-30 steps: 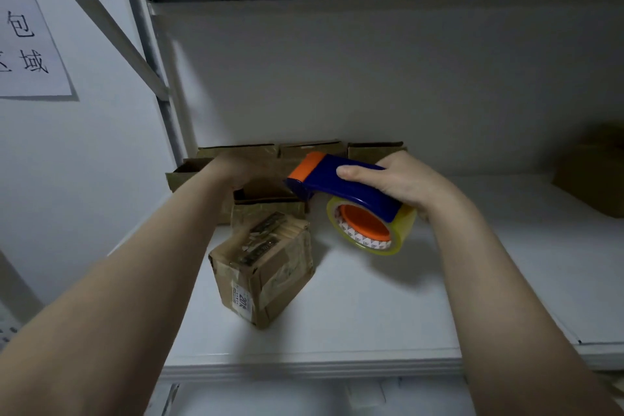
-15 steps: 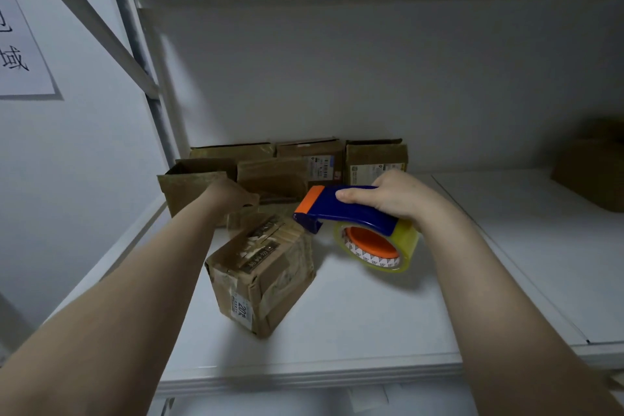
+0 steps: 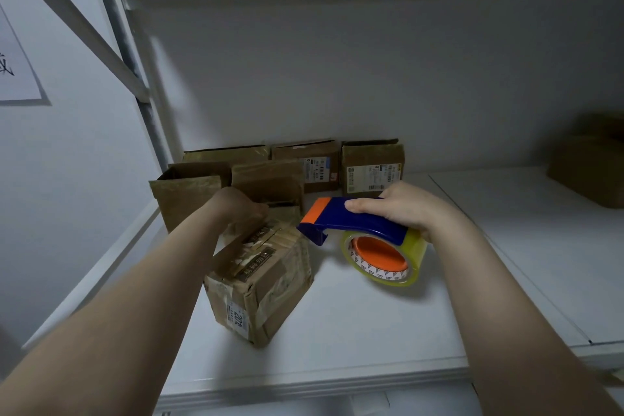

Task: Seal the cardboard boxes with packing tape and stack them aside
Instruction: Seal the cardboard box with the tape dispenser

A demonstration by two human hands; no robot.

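Observation:
A small worn cardboard box [image 3: 260,284], patched with old tape and a label, stands cornerwise on the white shelf [image 3: 354,341]. My left hand [image 3: 236,206] lies over the box's far top edge, fingers curled down onto it, fingertips hidden. To the right of the box, my right hand [image 3: 401,206] grips a blue and orange tape dispenser [image 3: 351,218]. Its yellowish roll of clear tape [image 3: 385,257] hangs just above the shelf, and the dispenser's nose points at the box's top right edge without touching it.
Several more cardboard boxes [image 3: 371,167] stand in rows against the back wall, one at the left [image 3: 189,192] with open flaps. Another brown box [image 3: 591,165] sits at the far right. A metal shelf post [image 3: 141,91] rises at the left, and a shelf runs overhead.
My left hand has come back from the open boxes at the rear onto the near box's top. The right hand with the dispenser has dropped slightly, closer to that box.

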